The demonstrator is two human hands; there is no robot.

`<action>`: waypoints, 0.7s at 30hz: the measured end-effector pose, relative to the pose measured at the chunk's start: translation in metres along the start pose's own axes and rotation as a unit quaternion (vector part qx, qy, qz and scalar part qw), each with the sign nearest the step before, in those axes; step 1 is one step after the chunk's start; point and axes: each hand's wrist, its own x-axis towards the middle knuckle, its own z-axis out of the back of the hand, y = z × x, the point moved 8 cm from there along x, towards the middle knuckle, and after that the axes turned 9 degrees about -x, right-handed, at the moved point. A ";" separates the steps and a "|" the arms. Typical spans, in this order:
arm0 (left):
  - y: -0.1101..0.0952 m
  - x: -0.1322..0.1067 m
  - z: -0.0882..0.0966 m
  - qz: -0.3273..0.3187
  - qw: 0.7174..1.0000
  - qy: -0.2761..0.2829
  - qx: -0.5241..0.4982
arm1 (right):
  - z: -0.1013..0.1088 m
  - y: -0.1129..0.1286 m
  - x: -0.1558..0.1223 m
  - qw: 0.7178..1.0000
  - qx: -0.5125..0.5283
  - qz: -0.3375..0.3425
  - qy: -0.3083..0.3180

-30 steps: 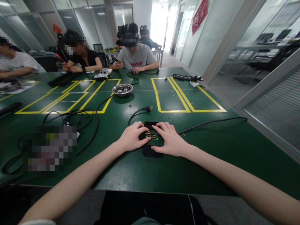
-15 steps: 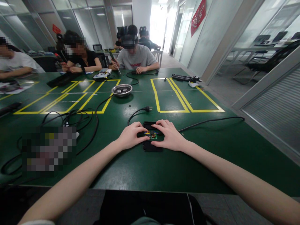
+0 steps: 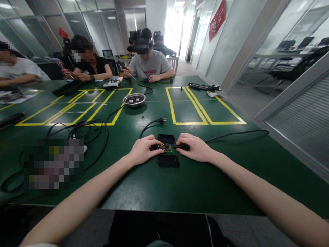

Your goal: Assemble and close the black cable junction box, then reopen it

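Observation:
A small green circuit board (image 3: pixel 168 149) with copper-coloured coils lies in front of me, between two black plastic case halves. One case half (image 3: pixel 166 138) is just beyond the board, the other (image 3: pixel 168 161) on the near side. My left hand (image 3: pixel 144 149) pinches the board's left end, where a black cable end shows between thumb and fingers. On the other side, my right hand (image 3: pixel 194 146) is closed around the black power cable (image 3: pixel 183 147) at the board's right end. The cable runs on from behind this hand to the right.
A black plug (image 3: pixel 162 120) lies beyond my left hand. Farther off, a metal bowl (image 3: pixel 134 100) holds small metal parts. Tangled black cables (image 3: pixel 74 128) and a blurred-out object (image 3: pixel 55 164) are at left. Several people sit across the green table (image 3: pixel 144 192).
My right hand has moved right, off the board and case halves, and now grips the cable. Both case halves are more fully visible. My left hand has stayed in place.

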 end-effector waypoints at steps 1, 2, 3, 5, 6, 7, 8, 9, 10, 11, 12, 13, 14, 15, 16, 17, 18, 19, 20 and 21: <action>-0.001 -0.001 0.001 0.001 1.000 -0.004 -0.006 | 0.001 0.000 0.000 1.000 -0.012 0.013 0.005; -0.001 -0.002 0.003 0.000 1.000 -0.010 -0.011 | 0.003 0.000 -0.001 1.000 -0.021 0.020 0.006; -0.002 -0.002 0.006 -0.003 1.000 -0.015 -0.016 | 0.004 0.000 -0.001 0.999 -0.026 0.023 0.005; -0.006 -0.004 0.013 -0.021 0.999 -0.024 -0.027 | 0.008 0.002 -0.002 0.999 -0.027 0.034 0.000; -0.008 -0.006 0.017 -0.036 0.999 -0.020 -0.033 | 0.010 0.005 -0.003 0.999 -0.029 0.043 -0.006; -0.012 -0.007 0.020 -0.055 0.998 -0.015 -0.036 | 0.013 0.008 -0.004 0.998 -0.032 0.055 -0.015; -0.015 -0.008 0.025 -0.070 0.997 -0.019 -0.037 | 0.016 0.011 -0.005 0.997 -0.037 0.067 -0.027; -0.018 -0.009 0.030 -0.083 0.996 -0.023 -0.034 | 0.020 0.014 -0.007 0.995 -0.042 0.079 -0.040; -0.021 -0.010 0.034 -0.099 0.994 -0.029 -0.030 | 0.024 0.017 -0.008 0.993 -0.046 0.089 -0.055; -0.024 -0.011 0.036 -0.111 0.993 -0.029 -0.023 | 0.028 0.019 -0.009 0.992 -0.049 0.099 -0.068; -0.027 -0.012 0.039 -0.119 0.992 -0.035 -0.018 | 0.031 0.022 -0.010 0.990 -0.050 0.108 -0.080; -0.030 -0.013 0.041 -0.128 0.991 -0.035 -0.014 | 0.035 0.025 -0.011 0.988 -0.050 0.119 -0.090; -0.033 -0.014 0.041 -0.135 0.990 -0.036 -0.011 | 0.038 0.029 -0.013 0.985 -0.050 0.131 -0.099; -0.036 -0.014 0.041 -0.143 0.989 -0.034 -0.011 | 0.040 0.032 -0.014 0.983 -0.051 0.143 -0.107; -0.039 -0.015 0.041 -0.150 0.988 -0.030 -0.013 | 0.042 0.035 -0.015 0.980 -0.053 0.155 -0.115; -0.041 -0.016 0.040 -0.156 0.987 -0.023 -0.017 | 0.044 0.038 -0.015 0.978 -0.055 0.164 -0.119; -0.042 -0.017 0.038 -0.160 0.987 -0.013 -0.022 | 0.045 0.040 -0.016 0.976 -0.058 0.170 -0.119; -0.043 -0.017 0.036 -0.161 0.987 -0.003 -0.027 | 0.045 0.042 -0.016 0.976 -0.060 0.174 -0.116; -0.042 -0.017 0.034 -0.158 0.987 0.009 -0.030 | 0.044 0.043 -0.016 0.976 -0.061 0.176 -0.110; -0.042 -0.018 0.032 -0.155 0.987 0.020 -0.033 | 0.043 0.043 -0.016 0.977 -0.060 0.177 -0.103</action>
